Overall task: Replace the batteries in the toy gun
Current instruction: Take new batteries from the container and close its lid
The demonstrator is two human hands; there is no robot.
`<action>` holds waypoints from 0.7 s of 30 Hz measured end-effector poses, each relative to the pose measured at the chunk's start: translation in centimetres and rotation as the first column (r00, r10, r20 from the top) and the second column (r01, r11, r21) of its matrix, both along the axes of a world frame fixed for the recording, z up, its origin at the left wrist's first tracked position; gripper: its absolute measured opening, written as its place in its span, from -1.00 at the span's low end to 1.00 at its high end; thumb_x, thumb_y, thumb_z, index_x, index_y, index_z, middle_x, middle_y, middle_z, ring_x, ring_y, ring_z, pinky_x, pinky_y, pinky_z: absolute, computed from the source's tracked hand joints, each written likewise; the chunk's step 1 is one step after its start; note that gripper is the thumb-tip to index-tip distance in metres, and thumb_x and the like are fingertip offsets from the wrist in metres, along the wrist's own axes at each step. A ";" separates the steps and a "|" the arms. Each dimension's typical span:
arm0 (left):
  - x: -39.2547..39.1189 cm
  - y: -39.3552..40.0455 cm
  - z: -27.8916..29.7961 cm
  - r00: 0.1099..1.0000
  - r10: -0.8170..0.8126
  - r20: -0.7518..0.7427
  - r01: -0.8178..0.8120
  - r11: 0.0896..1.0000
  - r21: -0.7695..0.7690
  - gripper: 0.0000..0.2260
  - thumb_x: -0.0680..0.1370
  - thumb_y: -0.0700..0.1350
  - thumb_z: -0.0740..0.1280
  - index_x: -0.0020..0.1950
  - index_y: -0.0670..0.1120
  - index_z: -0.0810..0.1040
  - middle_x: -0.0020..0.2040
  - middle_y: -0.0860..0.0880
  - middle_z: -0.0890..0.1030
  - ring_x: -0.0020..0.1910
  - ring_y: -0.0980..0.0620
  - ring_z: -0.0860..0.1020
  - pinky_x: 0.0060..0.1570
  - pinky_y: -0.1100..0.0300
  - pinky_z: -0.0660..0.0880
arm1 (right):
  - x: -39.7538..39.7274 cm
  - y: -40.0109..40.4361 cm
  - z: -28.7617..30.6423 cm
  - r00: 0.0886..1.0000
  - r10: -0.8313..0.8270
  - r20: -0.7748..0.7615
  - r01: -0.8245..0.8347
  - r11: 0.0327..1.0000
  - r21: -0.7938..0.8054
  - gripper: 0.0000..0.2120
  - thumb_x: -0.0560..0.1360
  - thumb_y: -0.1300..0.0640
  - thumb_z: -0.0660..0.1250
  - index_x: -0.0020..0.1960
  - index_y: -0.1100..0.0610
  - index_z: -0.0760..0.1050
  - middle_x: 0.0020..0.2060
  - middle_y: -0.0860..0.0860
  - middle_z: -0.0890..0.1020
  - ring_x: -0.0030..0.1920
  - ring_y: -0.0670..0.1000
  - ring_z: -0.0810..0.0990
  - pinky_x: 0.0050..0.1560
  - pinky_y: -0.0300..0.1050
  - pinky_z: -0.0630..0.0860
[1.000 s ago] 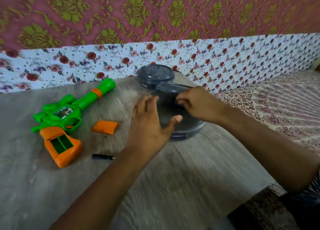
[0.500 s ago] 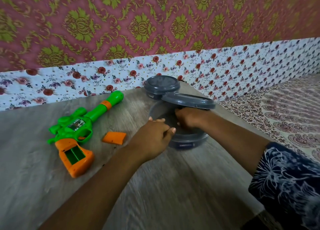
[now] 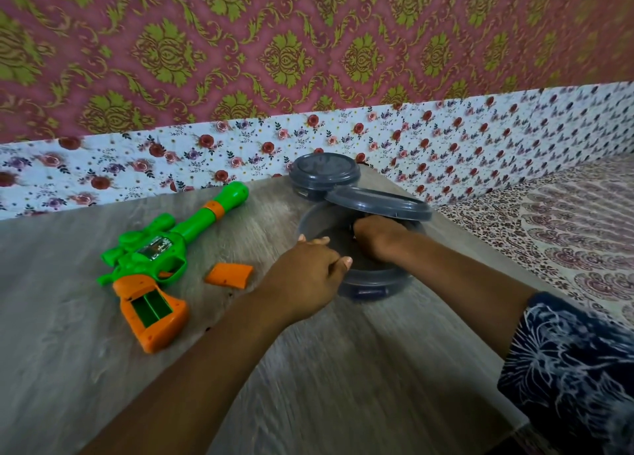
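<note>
While my right hand (image 3: 377, 240) is down inside the grey round container (image 3: 363, 283), fingers curled under and hidden by the tilted lid (image 3: 377, 203), can't tell if it has hold of anything or what's in there. My left hand (image 3: 308, 276) rests on the container's near-left rim, fingers bent over the edge, thumb against the side, steadying it. Lid is propped over the far side, not fully off. Contents not visible; hand and lid block the inside. A second grey container (image 3: 324, 175) sits just behind, at the far table edge, lidded, contents unknown.

Toy gun (image 3: 161, 259) lies on the table (image 3: 103, 351) to the left, well apart from both hands, grip pointing near. Its battery bay (image 3: 151, 307) is open and looks empty. Orange cover (image 3: 229, 274) lies loose between gun and container.

Progress, my read: cover off, old cells apparently out. Left: fetch new batteries, probably from this container, load them, refit cover.
</note>
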State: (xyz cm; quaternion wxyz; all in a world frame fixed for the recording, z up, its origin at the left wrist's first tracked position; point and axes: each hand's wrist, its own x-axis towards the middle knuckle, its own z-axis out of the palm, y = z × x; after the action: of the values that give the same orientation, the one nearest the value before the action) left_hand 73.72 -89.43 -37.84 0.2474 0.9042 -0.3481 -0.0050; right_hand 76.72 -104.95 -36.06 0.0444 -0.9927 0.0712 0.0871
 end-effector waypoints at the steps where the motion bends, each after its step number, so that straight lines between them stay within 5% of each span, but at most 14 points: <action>1: 0.0 0.0 0.0 1.000 0.001 0.001 -0.001 1.000 0.001 -0.60 0.64 0.00 0.08 -0.42 0.03 0.23 0.21 -0.21 0.56 0.47 0.04 0.25 0.47 0.15 -0.06 | 0.1 0.0 0.0 1.000 0.002 0.006 -0.002 1.000 -0.018 -0.71 0.58 0.13 0.11 0.23 0.18 0.46 0.20 0.14 0.52 0.18 0.12 0.50 0.15 -0.05 0.39; 8: -0.1 0.0 0.1 1.000 -0.002 0.007 0.002 1.000 0.010 -0.61 0.64 0.00 0.07 -0.41 0.03 0.23 0.20 -0.20 0.57 0.47 0.04 0.25 0.48 0.15 -0.08 | 0.3 -0.1 -0.4 1.000 -0.006 -0.020 0.007 0.999 0.032 -0.54 0.61 0.08 0.00 0.48 0.13 0.07 0.42 0.17 0.29 0.38 0.17 0.33 0.35 0.04 0.25; 13: -0.1 0.0 0.1 1.000 -0.005 0.010 0.005 1.000 0.016 -0.60 0.64 0.00 0.07 -0.41 0.03 0.22 0.18 -0.24 0.56 0.47 0.02 0.25 0.48 0.14 -0.08 | -0.1 0.0 -0.1 0.994 0.074 0.084 -0.075 0.997 0.005 -0.60 0.63 0.02 -0.07 0.40 0.11 0.25 0.36 0.19 0.37 0.33 0.17 0.37 0.28 -0.01 0.28; 21: 0.0 -0.1 0.2 0.999 -0.013 0.032 0.011 0.999 0.042 -0.61 0.64 -0.02 0.10 -0.41 0.04 0.21 0.17 -0.24 0.56 0.45 -0.01 0.29 0.49 0.09 -0.05 | -1.3 0.7 1.0 0.985 0.173 0.019 -0.173 0.985 -0.021 -0.64 0.51 0.19 0.27 0.28 0.21 0.32 0.19 0.16 0.50 0.18 0.13 0.48 0.04 -0.12 0.35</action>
State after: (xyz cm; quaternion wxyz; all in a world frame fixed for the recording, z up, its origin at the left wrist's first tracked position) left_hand 73.67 -89.51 -37.62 0.2228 0.9070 -0.3573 0.0008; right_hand 75.39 -104.29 -35.07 0.0280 -0.9963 -0.0150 0.0795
